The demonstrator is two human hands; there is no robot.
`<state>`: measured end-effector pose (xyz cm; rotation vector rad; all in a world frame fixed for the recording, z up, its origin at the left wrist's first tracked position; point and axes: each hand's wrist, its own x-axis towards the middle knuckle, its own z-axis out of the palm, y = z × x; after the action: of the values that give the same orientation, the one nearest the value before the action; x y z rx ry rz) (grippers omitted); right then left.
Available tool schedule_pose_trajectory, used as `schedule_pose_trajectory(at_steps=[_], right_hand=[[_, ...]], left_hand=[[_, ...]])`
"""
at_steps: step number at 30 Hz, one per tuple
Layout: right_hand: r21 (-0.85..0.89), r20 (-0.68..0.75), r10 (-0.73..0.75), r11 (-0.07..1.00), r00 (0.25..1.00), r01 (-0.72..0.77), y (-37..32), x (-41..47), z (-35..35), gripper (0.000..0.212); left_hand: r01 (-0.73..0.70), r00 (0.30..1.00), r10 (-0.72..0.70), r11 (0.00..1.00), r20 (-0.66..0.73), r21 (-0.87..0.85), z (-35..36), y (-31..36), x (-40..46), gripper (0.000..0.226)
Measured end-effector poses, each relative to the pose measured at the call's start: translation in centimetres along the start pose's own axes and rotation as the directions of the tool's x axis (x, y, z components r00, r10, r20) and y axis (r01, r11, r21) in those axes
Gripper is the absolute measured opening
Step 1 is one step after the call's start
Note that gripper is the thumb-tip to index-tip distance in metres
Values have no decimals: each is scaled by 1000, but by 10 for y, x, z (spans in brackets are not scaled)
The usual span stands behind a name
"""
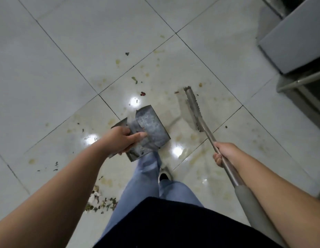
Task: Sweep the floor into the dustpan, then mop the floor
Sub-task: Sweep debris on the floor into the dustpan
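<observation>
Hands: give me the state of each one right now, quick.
Left hand: fingers curled round the metal dustpan, holding it.
Right hand: fingers wrapped round the broom handle, holding it.

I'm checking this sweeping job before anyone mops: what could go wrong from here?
1. The dustpan, held in the left hand, seems lifted off the floor and tilted, so its contents might spill.
2. The pile of scraps lies beside the person's leg, away from the broom in the right hand; it may be stepped on or missed.
</observation>
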<state>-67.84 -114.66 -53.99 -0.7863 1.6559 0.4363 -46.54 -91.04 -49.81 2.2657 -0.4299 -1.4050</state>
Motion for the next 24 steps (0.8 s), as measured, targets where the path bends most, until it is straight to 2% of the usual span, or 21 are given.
schedule_pose_trajectory(at_steps=[6, 10, 14, 17, 24], right_hand=[[302, -31, 135, 946, 990, -120, -27, 17, -4, 31], [507, 29, 207, 840, 978, -192, -39, 25, -21, 35], [652, 28, 203, 738, 979, -172, -47, 43, -56, 36], [689, 39, 198, 705, 979, -170, -60, 60, -84, 38], [664, -21, 260, 725, 965, -181, -112, 110, -131, 37]], left_hand=[[-122, 988, 104, 978, 112, 170, -8, 54, 63, 47], [-148, 977, 107, 964, 185, 223, -20, 81, 101, 38], [-146, 975, 91, 950, 201, 275, -21, 113, 140, 39], [-123, 978, 71, 955, 196, 269, -17, 135, 167, 41], [-94, 978, 41, 963, 205, 254, 9, 172, 210, 45]])
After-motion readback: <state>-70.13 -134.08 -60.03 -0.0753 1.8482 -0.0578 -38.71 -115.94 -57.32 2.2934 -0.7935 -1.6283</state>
